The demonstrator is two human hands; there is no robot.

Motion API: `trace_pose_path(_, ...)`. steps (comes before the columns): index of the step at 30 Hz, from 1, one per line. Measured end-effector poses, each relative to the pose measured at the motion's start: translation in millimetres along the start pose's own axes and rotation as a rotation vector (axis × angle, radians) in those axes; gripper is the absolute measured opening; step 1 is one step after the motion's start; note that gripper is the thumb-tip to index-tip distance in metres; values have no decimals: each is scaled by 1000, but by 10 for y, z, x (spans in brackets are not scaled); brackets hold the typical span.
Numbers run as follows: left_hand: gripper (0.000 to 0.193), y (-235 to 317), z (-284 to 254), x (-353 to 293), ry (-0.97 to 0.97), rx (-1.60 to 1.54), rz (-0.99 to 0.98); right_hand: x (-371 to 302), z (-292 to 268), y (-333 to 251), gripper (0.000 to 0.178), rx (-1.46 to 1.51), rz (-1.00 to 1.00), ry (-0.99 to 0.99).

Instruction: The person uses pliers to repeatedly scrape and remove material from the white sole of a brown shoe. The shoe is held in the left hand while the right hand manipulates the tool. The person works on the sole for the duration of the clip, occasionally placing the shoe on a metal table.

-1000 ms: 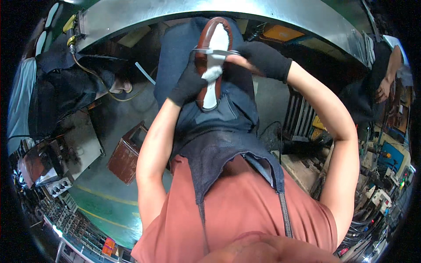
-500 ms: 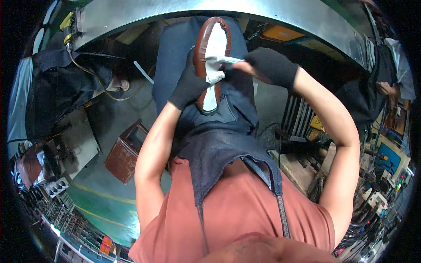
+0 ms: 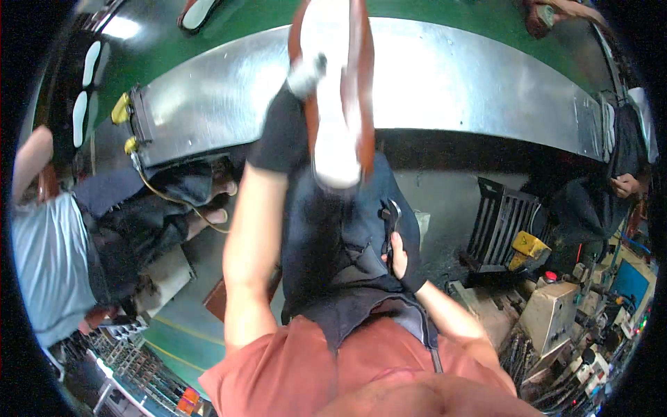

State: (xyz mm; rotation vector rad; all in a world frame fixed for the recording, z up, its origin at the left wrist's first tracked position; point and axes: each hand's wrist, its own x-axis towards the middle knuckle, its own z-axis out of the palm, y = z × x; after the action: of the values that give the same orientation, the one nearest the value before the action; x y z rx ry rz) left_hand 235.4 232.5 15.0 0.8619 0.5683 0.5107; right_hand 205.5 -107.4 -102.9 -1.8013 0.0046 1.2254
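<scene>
A brown shoe with a pale sole side up reaches over the metal bench's near edge, smeared by motion. My left hand, in a black fingerless glove, holds it from the left; most of its fingers are hidden or blurred. Beside that hand, against the shoe, is a whitish blurred piece with a dark spot. Low over my right thigh, my right hand is closed around dark pincers, whose curved jaws point away from me.
A curved metal bench spans the front, with green surface beyond carrying another shoe. Pale sole shapes lie far left. A co-worker sits left; another person's hand shows right. A slatted black rack and machinery stand right.
The shoe has moved from my lap forward over the bench with my left hand. My right hand has left the white material at the shoe and dropped to my thigh. The view has tilted forward.
</scene>
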Motion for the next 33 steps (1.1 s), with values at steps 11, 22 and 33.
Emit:
trace_pose_path(11, 61, 1494, -1440, 1765, 228, 1911, 782, 1102, 186, -1547, 54, -306, 10, -181)
trace_pose_path(22, 72, 894, -1706, 2339, 725, 1517, 603, 1132, 195, -1507, 41, -263, 7, -232)
trace_pose_path(33, 43, 378, -2218, -972, 311, 531, 416, -26, -25, -764, 55, -47, -103, -195)
